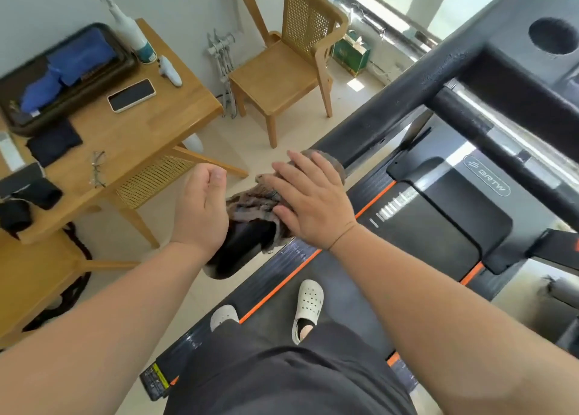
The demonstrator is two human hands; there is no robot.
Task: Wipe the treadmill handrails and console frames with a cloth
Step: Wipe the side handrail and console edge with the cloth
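A brown-grey cloth point(253, 203) is draped over the black left handrail point(385, 113) of the treadmill, near the rail's rounded end point(238, 251). My right hand point(310, 201) lies flat on the cloth with its fingers spread, pressing it onto the rail. My left hand point(203, 207) is on the rail's left side, fingers curled around the cloth's edge. The handrail runs up to the right to the black console frame point(513, 79) with a round cup hole point(553, 35).
A wooden table point(125, 135) stands at the left with a phone point(131, 95), glasses point(98, 168), a spray bottle point(128, 26) and a dark tray point(62, 70). A wooden chair point(291, 57) stands behind. My feet in white clogs are on the treadmill belt point(338, 264).
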